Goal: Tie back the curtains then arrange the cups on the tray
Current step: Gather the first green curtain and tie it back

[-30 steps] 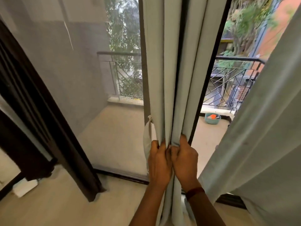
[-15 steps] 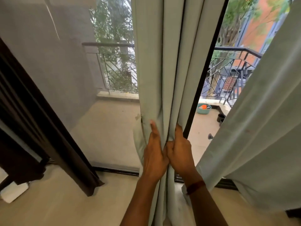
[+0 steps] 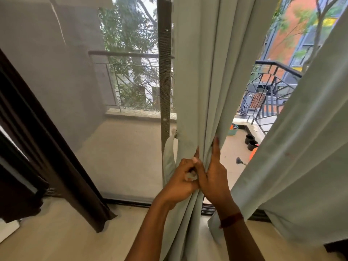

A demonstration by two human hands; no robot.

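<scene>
Pale grey-green cloth fills the middle of the view: the gathered curtain (image 3: 203, 91) hangs in tight vertical folds in front of the balcony door post (image 3: 164, 72). Both hands meet on it at the level where the tie-back strap (image 3: 168, 159) droops in a loop from the post. It seems they keep the bundle narrow so that the strap can go around it.

The left hand (image 3: 181, 178) is closed, its fingers curled and pinching a small wad of pale fabric – whether this is a fold of the curtain or the free end of the strap, I cannot tell. The right hand (image 3: 214, 178) clasps the folds from the other side, its index finger straight up along them to stop them from spreading.

A second curtain panel (image 3: 301, 147) hangs loose at the right – not yet tied, I judge. Cups and tray are not in view.
</scene>
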